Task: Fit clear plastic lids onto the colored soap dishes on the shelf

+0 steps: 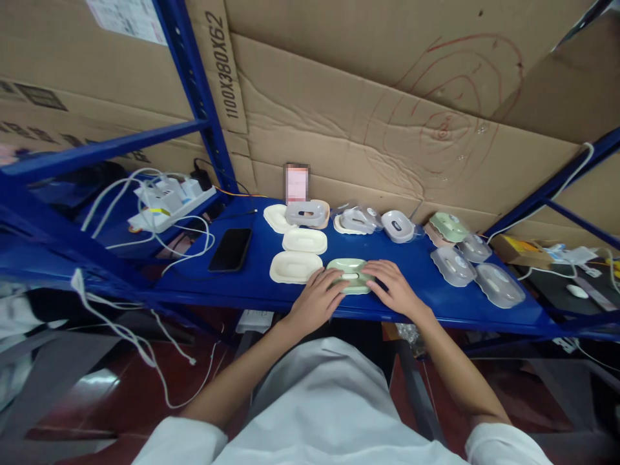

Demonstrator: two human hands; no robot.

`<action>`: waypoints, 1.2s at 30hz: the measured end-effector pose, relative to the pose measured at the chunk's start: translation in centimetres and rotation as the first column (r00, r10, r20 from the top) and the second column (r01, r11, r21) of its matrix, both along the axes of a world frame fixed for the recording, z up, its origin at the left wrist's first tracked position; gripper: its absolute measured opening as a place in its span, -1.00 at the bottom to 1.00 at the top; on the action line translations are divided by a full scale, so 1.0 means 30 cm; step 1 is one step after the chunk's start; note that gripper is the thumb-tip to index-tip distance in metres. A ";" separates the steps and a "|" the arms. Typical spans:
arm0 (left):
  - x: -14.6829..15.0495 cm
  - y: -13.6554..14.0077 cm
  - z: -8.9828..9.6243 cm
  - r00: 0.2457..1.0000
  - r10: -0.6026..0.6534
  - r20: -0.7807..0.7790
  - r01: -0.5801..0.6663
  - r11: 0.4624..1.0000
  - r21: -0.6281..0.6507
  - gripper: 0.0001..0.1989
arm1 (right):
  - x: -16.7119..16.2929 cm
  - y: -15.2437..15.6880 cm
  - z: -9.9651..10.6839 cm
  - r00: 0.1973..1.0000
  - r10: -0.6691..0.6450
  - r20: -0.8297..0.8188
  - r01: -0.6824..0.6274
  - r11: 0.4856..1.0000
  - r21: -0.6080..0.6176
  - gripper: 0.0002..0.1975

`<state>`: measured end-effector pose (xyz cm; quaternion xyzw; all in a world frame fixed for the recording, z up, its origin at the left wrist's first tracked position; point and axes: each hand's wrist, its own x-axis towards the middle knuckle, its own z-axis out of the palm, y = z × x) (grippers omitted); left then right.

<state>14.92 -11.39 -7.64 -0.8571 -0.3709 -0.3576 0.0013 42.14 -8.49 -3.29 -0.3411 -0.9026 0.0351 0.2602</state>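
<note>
A light green soap dish (347,265) with a pale bar across its middle rests near the front edge of the blue shelf. My left hand (316,298) grips its left side, fingers bent over the edge. On the opposite side, my right hand (396,287) holds the rim with its fingertips. Just left of the dish lies a cream oval tray (293,274), close to my left fingers. Behind that is a smaller cream tray (304,235). The undersides of both hands' grips are hidden.
Grey translucent lids (453,266) and a green-topped dish (448,226) lie at the right. More dishes (398,226) line the back. A black phone (230,250), a lit phone (296,183) and a power strip with cables (169,206) are leftward. Blue posts (194,77) frame the shelf.
</note>
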 end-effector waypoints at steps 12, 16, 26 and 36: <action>-0.159 0.017 0.040 0.905 0.403 -0.139 -0.422 0.892 -0.159 -0.67 | -0.054 -0.033 -0.082 0.999 -0.011 0.035 0.011 1.000 0.002 -0.68; -0.147 0.022 0.028 0.896 0.428 -0.124 -0.442 0.888 -0.130 -0.71 | -0.058 -0.037 -0.072 0.999 -0.021 0.038 0.022 1.000 -0.006 -0.68; -0.205 0.117 0.081 0.914 0.403 -0.034 -0.404 0.906 -0.126 -0.66 | -0.062 -0.035 -0.078 1.000 -0.016 -0.003 0.016 1.000 -0.022 -0.69; -0.222 0.125 0.079 0.956 0.234 -0.176 -0.269 0.940 -0.212 -0.59 | -0.063 -0.041 -0.094 0.998 -0.037 -0.045 0.035 0.999 -0.026 -0.69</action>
